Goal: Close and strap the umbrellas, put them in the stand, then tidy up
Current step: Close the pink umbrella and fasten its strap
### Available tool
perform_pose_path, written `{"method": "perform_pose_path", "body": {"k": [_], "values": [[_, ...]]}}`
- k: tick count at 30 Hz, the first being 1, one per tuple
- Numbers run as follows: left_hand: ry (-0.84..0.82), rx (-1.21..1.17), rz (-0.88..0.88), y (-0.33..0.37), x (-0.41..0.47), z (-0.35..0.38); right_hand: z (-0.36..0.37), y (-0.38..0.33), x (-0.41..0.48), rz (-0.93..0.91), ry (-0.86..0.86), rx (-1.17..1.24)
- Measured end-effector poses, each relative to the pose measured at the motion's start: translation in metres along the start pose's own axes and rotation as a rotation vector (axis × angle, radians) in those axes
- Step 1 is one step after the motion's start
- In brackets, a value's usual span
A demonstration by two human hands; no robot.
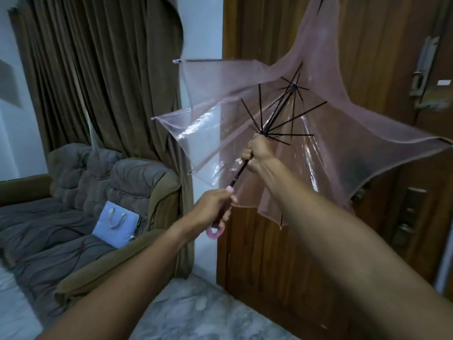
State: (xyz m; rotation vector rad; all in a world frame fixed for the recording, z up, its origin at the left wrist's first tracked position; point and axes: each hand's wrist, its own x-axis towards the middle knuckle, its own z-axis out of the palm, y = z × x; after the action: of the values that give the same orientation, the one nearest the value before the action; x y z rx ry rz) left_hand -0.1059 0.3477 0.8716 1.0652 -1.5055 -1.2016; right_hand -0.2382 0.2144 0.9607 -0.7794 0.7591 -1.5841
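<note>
A see-through pink umbrella (220, 94) is held up in front of me, its canopy partly spread and its black ribs fanning out from the shaft. My left hand (213, 207) grips the pink curved handle (214, 233) at the lower end. My right hand (257, 153) is curled round the black shaft (239, 173) higher up, right at the runner where the ribs meet. The canopy hides part of the door behind it. No umbrella stand is in view.
A wooden door (380, 69) with a lock plate stands close behind the umbrella on the right. A grey-brown sofa (85, 204) with a light blue bag (116, 224) sits at the left, brown curtains (98, 69) behind it. The floor is pale marble (196, 312).
</note>
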Motion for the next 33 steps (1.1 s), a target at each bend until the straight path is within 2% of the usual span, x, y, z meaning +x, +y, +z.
{"method": "perform_pose_path", "body": {"k": [4,6,11,14,18,23,26,30,33], "values": [[0.295,0.031,-0.006,-0.01,-0.004,0.007,0.003,0.002,0.003,0.055,-0.038,-0.055],[0.369,0.07,0.018,-0.012,-0.003,0.005,0.007,0.005,-0.001,0.046,-0.034,-0.112],[0.399,0.217,0.167,-0.003,0.0,-0.008,0.021,0.035,-0.033,0.141,-0.069,-0.222],[0.455,0.238,0.174,-0.003,0.009,-0.006,0.028,0.06,-0.054,0.185,-0.089,-0.296],[0.512,0.324,0.204,-0.011,0.003,-0.005,0.026,0.076,-0.068,0.178,-0.034,-0.295],[0.539,0.263,0.138,-0.02,0.002,-0.007,0.029,0.088,-0.079,0.173,-0.036,-0.298],[0.553,0.194,0.117,-0.023,-0.002,-0.016,0.029,0.085,-0.086,0.225,-0.116,-0.318],[0.536,0.033,0.079,-0.008,0.003,-0.035,0.027,0.085,-0.101,0.224,-0.299,-0.479],[0.622,0.001,0.105,0.005,0.011,-0.055,0.011,0.078,-0.107,0.223,-0.393,-0.663]]}}
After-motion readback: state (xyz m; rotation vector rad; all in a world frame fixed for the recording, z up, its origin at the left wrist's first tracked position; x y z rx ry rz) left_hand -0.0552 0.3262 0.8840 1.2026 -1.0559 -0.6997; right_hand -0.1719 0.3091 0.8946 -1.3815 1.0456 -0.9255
